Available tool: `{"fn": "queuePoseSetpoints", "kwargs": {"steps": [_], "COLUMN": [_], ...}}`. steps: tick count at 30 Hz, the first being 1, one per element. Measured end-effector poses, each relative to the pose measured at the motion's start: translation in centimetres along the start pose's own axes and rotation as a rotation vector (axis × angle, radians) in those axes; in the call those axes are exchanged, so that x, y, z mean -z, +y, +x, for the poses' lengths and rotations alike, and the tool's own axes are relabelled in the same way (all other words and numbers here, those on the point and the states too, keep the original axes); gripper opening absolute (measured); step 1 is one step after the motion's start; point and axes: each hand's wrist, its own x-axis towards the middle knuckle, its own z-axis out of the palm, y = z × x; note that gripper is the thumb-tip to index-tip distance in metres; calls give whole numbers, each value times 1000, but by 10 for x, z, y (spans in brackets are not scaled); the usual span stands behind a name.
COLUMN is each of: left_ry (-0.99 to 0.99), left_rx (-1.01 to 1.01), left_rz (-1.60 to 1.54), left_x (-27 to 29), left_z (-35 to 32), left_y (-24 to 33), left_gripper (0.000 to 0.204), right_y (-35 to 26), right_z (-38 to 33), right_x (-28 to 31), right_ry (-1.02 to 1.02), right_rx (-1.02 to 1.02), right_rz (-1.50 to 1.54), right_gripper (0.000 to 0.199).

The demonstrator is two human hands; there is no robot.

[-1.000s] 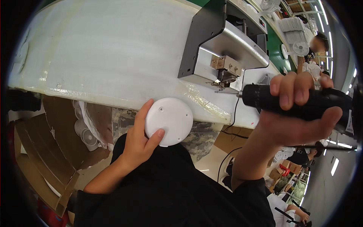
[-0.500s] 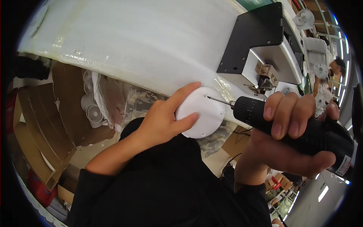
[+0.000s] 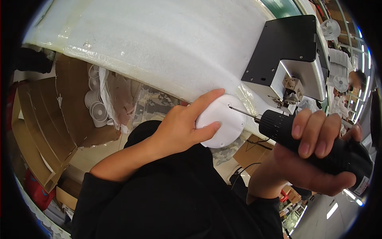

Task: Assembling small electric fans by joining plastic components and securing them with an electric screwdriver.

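A round white plastic disc [image 3: 225, 129] with screw holes around its rim is pinched in my left hand [image 3: 181, 125], thumb lying across its face and index finger along its upper edge. My right hand [image 3: 314, 149] grips a black electric screwdriver [image 3: 274, 124], its fingers wrapped over the body. The thin bit points left, and its tip meets the disc at the hole near the top. Whether a screw sits in that hole is too small to tell.
Beyond the disc stretches a table [image 3: 151, 44] with a white, taped cover. A black and silver machine [image 3: 278, 51] stands on it at the right. At left, an open cardboard box [image 3: 47, 115] holds white fans [image 3: 98, 111]. Another person [image 3: 357, 79] is at the far right.
The disc, both hands and the screwdriver appear shifted slightly right in view, along with the surroundings. The bit's tip stays at the same upper hole.
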Motion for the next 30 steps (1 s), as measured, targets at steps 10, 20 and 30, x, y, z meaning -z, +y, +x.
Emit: {"fn": "queuePoseSetpoints", "kwargs": {"steps": [10,20,30], "left_ry": [-23,-46,-83], "left_rx": [28,80,144], "left_rz": [6,-26,-19], "left_x": [2,3,4], "left_z": [0,1,-1], "left_y": [2,9,13], "left_gripper": [59,65,64], "right_y": [9,12,19], "right_z": [-2,2,4], "right_x": [1,-6,-2], "right_ry": [1,-166,-247], "right_rx": [-19,-43,8], "right_rz": [-31,-76,-136], "right_gripper": [60,55,66]}}
